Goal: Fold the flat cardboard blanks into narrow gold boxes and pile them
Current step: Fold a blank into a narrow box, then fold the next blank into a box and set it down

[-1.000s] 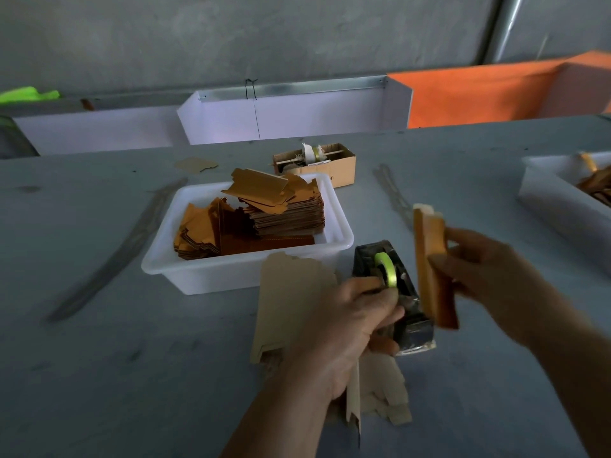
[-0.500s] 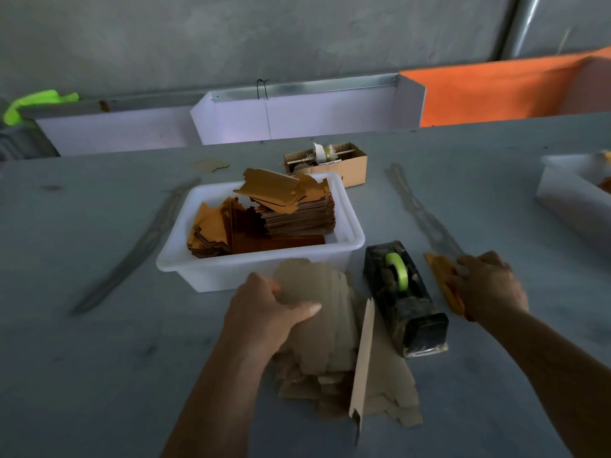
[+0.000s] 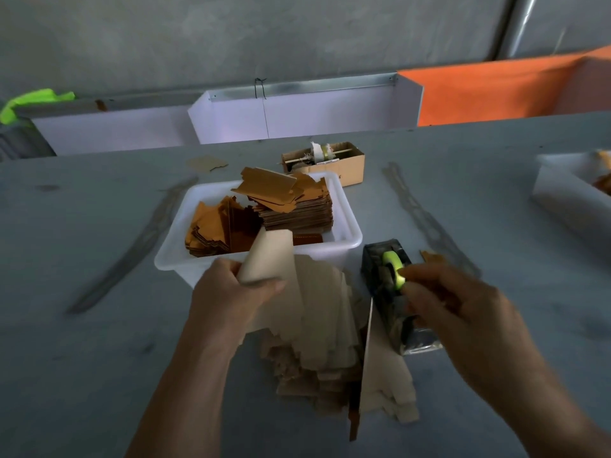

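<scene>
Left hand (image 3: 228, 294) pinches one blank (image 3: 269, 259) off the stack (image 3: 317, 332). Right hand (image 3: 463, 312), blurry grip I can't tell, is at the tape dispenser (image 3: 393, 292). Peel one sheet only, tear tape clean.

Grey table (image 3: 99, 375) with dark smear marks, dim flat light. Bare concrete wall (image 3: 231, 34) behind, metal pipe (image 3: 519, 24) up the right side. White trough (image 3: 297, 117) along the table's far edge, orange panel (image 3: 496, 90) right, lime cloth (image 3: 29, 102) far left.
</scene>
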Demonstrator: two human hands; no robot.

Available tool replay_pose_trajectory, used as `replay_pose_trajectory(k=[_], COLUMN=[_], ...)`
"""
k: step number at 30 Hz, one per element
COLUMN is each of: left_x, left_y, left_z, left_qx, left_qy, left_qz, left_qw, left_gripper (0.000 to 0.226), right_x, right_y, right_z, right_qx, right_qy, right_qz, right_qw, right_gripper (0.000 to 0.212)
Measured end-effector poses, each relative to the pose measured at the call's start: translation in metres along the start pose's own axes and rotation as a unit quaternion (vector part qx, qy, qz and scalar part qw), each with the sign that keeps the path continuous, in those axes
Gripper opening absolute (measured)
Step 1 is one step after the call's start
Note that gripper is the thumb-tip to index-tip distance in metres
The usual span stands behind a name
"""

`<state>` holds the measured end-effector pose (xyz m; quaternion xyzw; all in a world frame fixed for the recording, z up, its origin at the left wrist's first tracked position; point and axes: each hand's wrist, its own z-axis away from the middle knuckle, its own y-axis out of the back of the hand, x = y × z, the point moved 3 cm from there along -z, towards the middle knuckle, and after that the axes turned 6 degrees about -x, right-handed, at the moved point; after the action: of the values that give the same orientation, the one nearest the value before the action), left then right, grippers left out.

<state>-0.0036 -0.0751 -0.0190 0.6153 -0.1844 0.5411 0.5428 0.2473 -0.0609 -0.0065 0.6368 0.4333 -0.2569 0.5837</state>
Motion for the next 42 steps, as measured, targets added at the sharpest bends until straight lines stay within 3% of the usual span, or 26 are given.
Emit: replay_pose_trajectory(k=[4,7,12,15,20,25,30,35,40,42], left_x=[0.026,0.035,0.030,0.028,0.026,0.024,0.025,0.026,0.029,0.030], left_y=[-0.005,-0.021,-0.031,-0.033,-0.038,-0.050,-0.060,-0.064,-0.065,-0.065], left_z=[0.020,0.030,0.032,0.032,0.034,0.034,0.036,0.038,0.044,0.044], left_qx=[-0.170,-0.237,-0.244,-0.256,-0.172,-0.106,-0.067,-0.127,-0.207,-0.210], left_qy=[-0.016,-0.013,-0.003,0.006,-0.021,-0.049,-0.095,-0.064,-0.054,-0.085], left_qz=[0.196,0.206,0.221,0.254,0.210,0.136,0.086,0.151,0.159,0.155], left_qw=[0.966,0.949,0.944,0.933,0.962,0.984,0.989,0.978,0.964,0.961], left_gripper=[0.060,0.060,0.050,0.043,0.036,0.013,0.014,0.004,0.034,0.031], right_x=[-0.011,-0.017,-0.010,-0.006,-0.002,-0.007,-0.015,-0.017,-0.012,-0.011], right_y=[-0.030,-0.046,-0.054,-0.053,-0.051,-0.051,-0.057,-0.058,-0.057,-0.057], right_z=[0.013,0.015,0.011,0.009,0.007,0.010,0.013,0.013,0.010,0.009], right_qx=[-0.107,-0.171,-0.110,-0.072,-0.038,0.020,0.034,-0.052,-0.076,-0.084], right_qy=[-0.030,-0.057,-0.124,-0.121,-0.098,-0.033,0.033,0.050,0.021,0.009], right_qz=[-0.141,-0.251,-0.320,-0.301,-0.232,-0.118,-0.059,-0.136,-0.156,-0.169], right_qw=[0.984,0.951,0.933,0.943,0.967,0.992,0.997,0.988,0.985,0.982], right_gripper=[0.016,0.042,0.013,0.016,0.005,0.014,0.032,0.028,0.035,0.034])
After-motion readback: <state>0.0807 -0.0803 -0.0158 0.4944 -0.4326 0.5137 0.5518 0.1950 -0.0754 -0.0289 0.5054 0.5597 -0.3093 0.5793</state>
